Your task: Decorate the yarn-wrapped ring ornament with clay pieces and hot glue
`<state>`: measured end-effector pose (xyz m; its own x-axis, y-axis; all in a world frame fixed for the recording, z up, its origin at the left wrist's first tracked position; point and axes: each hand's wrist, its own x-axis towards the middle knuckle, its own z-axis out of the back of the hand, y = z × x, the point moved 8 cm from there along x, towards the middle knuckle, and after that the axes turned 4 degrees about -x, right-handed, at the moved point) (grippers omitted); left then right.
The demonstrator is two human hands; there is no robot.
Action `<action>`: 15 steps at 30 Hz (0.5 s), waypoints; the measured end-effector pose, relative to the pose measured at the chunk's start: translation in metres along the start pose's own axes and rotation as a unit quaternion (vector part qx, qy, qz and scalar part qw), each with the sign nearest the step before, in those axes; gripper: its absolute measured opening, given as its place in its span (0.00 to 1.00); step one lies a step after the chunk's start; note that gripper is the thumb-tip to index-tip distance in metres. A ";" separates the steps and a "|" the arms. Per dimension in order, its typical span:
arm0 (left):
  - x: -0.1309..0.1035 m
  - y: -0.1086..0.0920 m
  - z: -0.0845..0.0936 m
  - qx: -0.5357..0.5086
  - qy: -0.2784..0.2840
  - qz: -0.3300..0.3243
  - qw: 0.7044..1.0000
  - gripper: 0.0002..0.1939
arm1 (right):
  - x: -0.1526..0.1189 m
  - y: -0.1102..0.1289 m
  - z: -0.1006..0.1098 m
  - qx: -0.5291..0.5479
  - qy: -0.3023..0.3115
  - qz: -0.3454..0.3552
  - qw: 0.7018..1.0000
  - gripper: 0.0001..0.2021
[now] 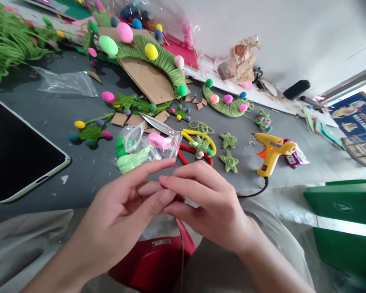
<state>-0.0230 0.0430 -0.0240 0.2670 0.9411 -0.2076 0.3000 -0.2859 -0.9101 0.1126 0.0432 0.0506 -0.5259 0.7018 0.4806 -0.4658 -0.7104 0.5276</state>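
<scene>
My left hand (118,207) and my right hand (210,199) meet in front of the table edge, fingertips pressed together. Whatever lies between the fingers, if anything, is hidden. The left index finger stretches out above the right fingertips. Just beyond them lies a clear plastic bag (134,140) with pink and green soft lumps, modelling clay by its look. Beside it are scissors (183,135) with red and yellow handles, partly under a green yarn star (201,145) dotted with small balls. Two plain green yarn stars (228,140) rest to the right.
A yellow glue gun (271,150) stands at the right, its cord running over the table edge. A phone (18,150) lies at the left. Yarn-wrapped crescents (158,61) with coloured balls and cardboard scraps (199,106) are farther back. A green bin (344,203) stands at right.
</scene>
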 end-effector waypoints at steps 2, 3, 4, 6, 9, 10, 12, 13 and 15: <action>0.001 -0.001 -0.003 0.021 0.009 0.000 1.000 0.17 | -0.003 -0.001 0.002 0.004 -0.007 -0.009 1.000 0.10; 0.002 -0.002 -0.004 0.033 0.014 -0.005 0.999 0.16 | -0.004 -0.002 0.004 0.008 -0.009 -0.015 1.000 0.10; 0.003 -0.003 -0.004 0.042 0.019 -0.011 0.999 0.16 | -0.005 -0.004 0.007 0.011 -0.012 -0.025 1.000 0.11; 0.004 -0.003 -0.004 0.059 0.030 -0.016 0.998 0.16 | -0.008 -0.012 0.016 0.014 -0.028 -0.060 0.998 0.15; 0.003 0.001 -0.001 0.093 0.034 -0.007 0.995 0.18 | -0.015 -0.032 0.030 -0.004 -0.041 -0.160 0.986 0.17; 0.003 0.002 -0.001 0.109 0.036 -0.006 0.993 0.18 | -0.018 -0.038 0.034 -0.012 -0.045 -0.190 0.981 0.15; 0.003 0.001 -0.001 0.137 0.036 -0.012 0.990 0.15 | -0.022 -0.045 0.041 -0.032 -0.056 -0.222 0.973 0.07; 0.003 0.000 -0.003 0.146 0.037 -0.015 0.988 0.14 | -0.024 -0.046 0.046 -0.045 -0.068 -0.224 0.971 0.04; 0.005 -0.002 -0.007 0.149 0.041 -0.022 0.988 0.11 | -0.025 -0.047 0.053 -0.063 -0.095 -0.213 0.970 0.01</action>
<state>-0.0160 0.0475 -0.0208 0.3366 0.9300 -0.1475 0.0329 -0.1681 -0.9852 0.1857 0.0617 0.0506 -0.1320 0.9218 0.3644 -0.7021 -0.3465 0.6221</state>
